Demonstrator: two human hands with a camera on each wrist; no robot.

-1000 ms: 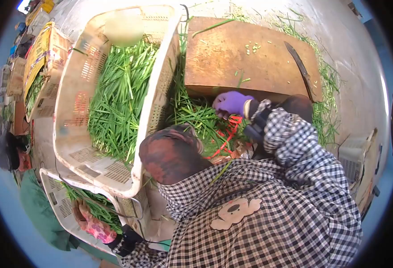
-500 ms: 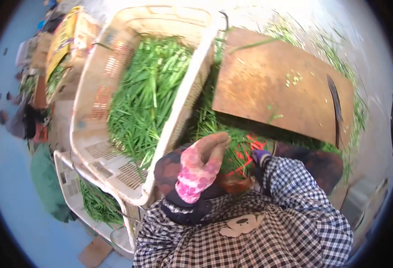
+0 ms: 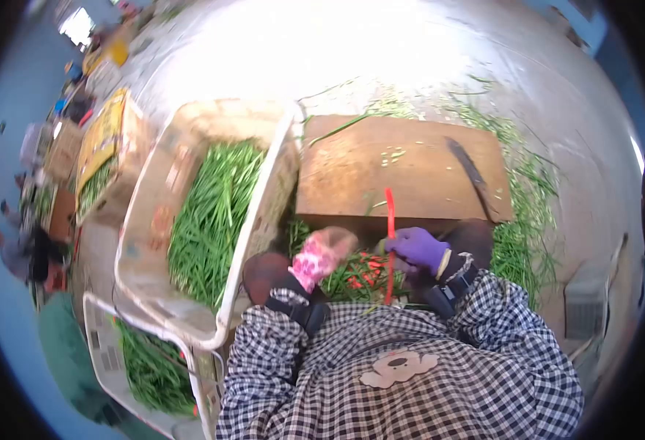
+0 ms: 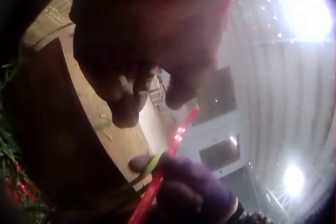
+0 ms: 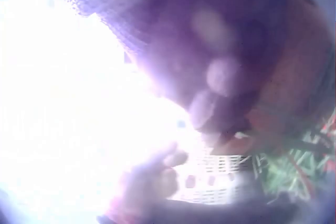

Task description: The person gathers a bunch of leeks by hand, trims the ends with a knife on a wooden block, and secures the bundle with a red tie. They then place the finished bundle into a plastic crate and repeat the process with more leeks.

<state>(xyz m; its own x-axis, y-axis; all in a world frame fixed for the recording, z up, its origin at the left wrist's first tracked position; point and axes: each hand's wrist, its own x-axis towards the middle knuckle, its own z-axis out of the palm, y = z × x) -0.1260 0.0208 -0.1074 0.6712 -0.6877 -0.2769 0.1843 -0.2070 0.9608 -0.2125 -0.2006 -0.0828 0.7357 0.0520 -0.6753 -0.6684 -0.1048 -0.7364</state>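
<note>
In the head view my left hand, in a pink flowered glove, is blurred in front of my body. The left wrist view shows its fingers loosely bent, with nothing between them and the thumb. My right hand wears a purple glove and pinches a long red strip, which stands nearly upright. A pale green blade lies along the same fingers in the left wrist view. Below the hands are cut green stalks with more red strips among them. Glare washes out much of the right wrist view.
A wooden board with a dark knife lies ahead. To the left stands a big white crate of green stalks, with a smaller crate below it. Scattered greens litter the floor at right.
My left hand has come from the smaller crate, past my lap, to beside the right hand. My right hand dipped toward my lap, then rose with a red strip. The head view has shifted.
</note>
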